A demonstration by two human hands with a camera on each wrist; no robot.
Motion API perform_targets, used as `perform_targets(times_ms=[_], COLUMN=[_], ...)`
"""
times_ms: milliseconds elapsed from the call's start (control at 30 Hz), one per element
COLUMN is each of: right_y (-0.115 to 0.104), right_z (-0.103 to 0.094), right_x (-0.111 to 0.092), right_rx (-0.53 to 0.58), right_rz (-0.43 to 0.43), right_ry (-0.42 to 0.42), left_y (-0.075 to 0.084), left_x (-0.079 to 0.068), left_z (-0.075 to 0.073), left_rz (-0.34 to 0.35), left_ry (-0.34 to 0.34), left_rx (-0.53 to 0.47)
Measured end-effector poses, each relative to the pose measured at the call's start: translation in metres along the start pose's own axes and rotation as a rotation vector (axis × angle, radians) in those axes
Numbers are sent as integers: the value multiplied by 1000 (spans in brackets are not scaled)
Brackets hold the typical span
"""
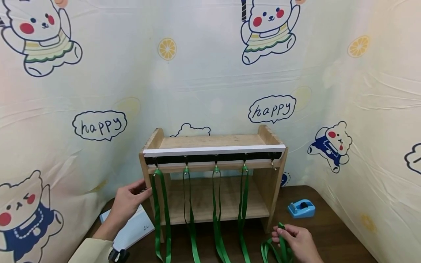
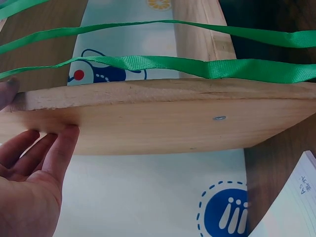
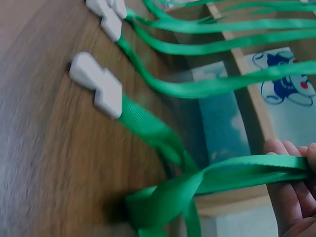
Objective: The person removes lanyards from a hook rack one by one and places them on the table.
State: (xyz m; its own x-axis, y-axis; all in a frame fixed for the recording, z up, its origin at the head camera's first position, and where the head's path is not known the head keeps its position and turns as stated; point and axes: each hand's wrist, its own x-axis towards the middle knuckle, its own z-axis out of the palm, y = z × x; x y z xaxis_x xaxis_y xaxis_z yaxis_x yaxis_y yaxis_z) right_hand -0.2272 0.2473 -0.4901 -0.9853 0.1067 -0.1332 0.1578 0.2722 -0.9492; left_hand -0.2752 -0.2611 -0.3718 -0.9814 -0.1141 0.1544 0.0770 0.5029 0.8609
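Note:
A small wooden shelf [image 1: 213,197] stands on the table, with a row of hooks along its front. Green lanyards [image 1: 217,212] hang from several hooks; the rightmost hook [image 1: 273,166] is bare. My left hand [image 1: 129,201] holds the left side panel [image 2: 148,121] by its front edge, fingertips against the outer face. Low at the front right, my right hand [image 1: 296,239] pinches a green lanyard [image 3: 247,170] between thumb and fingers. Its strap folds loosely onto the table, and a white plastic clip [image 3: 98,84] shows at its end in the right wrist view.
A blue tape dispenser [image 1: 301,209] sits on the table right of the shelf. Left of it lies a white paper pad [image 1: 135,228]. A printed curtain [image 1: 210,84] surrounds the table at the back and sides.

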Motion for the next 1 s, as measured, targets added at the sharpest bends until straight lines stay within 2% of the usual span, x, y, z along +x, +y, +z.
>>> perform_targets(times_ms=[133,333,600,1000], right_y=[7,18,27,32], right_z=[-1,-1,-1,2], right_x=[6,15,21,28], right_rx=[-1,60,95,48], right_rz=[-22,-21,-4,-5], right_ry=[60,128,152,163], left_y=[0,-1,-1,-1], left_x=[0,0,0,1], left_z=[0,0,1,0], left_rz=[-1,-3,0,1], left_ry=[1,6,11,6], left_rx=[-4,-5,-2,-14])
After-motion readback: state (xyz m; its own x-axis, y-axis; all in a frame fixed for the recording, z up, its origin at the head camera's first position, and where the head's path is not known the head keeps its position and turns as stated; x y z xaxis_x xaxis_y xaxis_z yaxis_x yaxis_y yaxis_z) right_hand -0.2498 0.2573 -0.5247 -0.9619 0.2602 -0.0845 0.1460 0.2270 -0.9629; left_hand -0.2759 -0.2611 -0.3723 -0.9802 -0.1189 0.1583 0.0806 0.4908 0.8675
